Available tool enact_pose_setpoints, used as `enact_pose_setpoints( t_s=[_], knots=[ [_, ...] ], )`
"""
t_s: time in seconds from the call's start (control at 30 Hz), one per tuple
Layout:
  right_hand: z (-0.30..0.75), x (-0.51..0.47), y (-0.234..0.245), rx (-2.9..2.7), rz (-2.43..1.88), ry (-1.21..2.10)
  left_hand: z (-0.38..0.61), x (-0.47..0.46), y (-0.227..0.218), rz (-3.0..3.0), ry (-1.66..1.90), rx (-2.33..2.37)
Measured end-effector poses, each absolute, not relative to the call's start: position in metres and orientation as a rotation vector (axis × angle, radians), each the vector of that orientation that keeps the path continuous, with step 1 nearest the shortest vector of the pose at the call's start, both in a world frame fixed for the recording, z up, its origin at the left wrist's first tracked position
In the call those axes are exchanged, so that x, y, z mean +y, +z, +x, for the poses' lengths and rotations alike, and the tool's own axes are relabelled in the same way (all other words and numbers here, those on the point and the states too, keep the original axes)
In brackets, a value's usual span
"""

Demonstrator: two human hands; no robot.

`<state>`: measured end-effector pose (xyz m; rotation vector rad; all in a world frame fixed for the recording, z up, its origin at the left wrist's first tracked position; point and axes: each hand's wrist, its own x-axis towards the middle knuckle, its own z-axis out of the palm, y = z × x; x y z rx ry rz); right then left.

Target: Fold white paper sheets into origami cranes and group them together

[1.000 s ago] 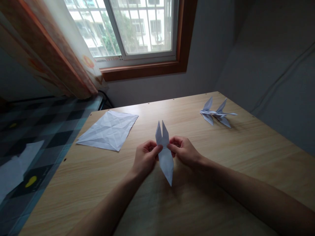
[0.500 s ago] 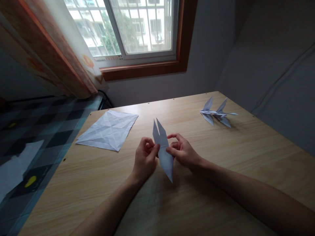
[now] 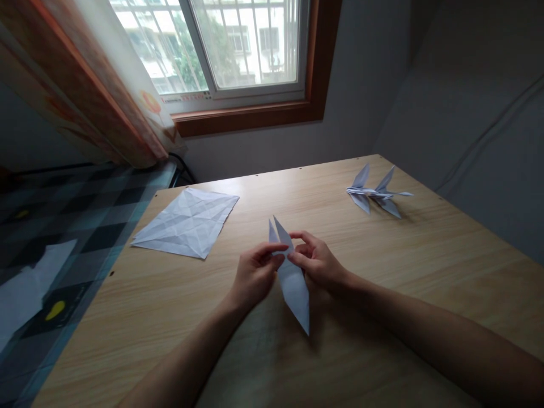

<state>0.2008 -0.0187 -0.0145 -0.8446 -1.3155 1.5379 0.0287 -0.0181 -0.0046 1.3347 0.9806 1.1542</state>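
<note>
A folded white paper (image 3: 294, 286) is held between my hands above the table, long and narrow, with two split points at its far end and one point toward me. My left hand (image 3: 259, 269) is at its left edge, the index finger lying across the paper's front and the thumb just below. On the opposite edge, my right hand (image 3: 317, 260) pinches the paper between thumb and fingers. Part of the paper's upper half is covered by my fingers.
A creased paper sheet (image 3: 191, 221) lies flat at the table's left. Toward the far right sits a folded paper figure (image 3: 374, 192) with several pointed wings. The wooden table (image 3: 425, 272) adjoins a checked cloth (image 3: 106, 235) bearing white paper (image 3: 25, 294).
The folded paper has shifted slightly toward me and right. My left index finger has come across its front. My right hand keeps its grip.
</note>
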Motion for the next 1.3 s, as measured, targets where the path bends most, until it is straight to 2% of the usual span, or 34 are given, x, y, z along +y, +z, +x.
enact_pose_setpoints(
  t_s=[0.17, 0.37, 0.6, 1.3],
  knots=[
    [0.1997, -0.0207, -0.0154, -1.295, -0.876, 1.470, 0.0282, -0.0171, -0.0052, 1.198, 1.154, 1.031],
    [0.2038, -0.0219, -0.0140, -1.309, -0.854, 1.553, 0.0264, -0.0178, -0.0046, 1.096, 1.063, 0.949],
    [0.2028, -0.0261, -0.0160, -1.433, -0.779, 1.609, 0.0261, -0.0146, -0.0050, 1.006, 1.133, 0.915],
    [0.2075, -0.0207, -0.0192, -1.413, -0.685, 1.683, 0.0216, -0.0122, -0.0104, 1.093, 1.173, 0.733]
  ],
)
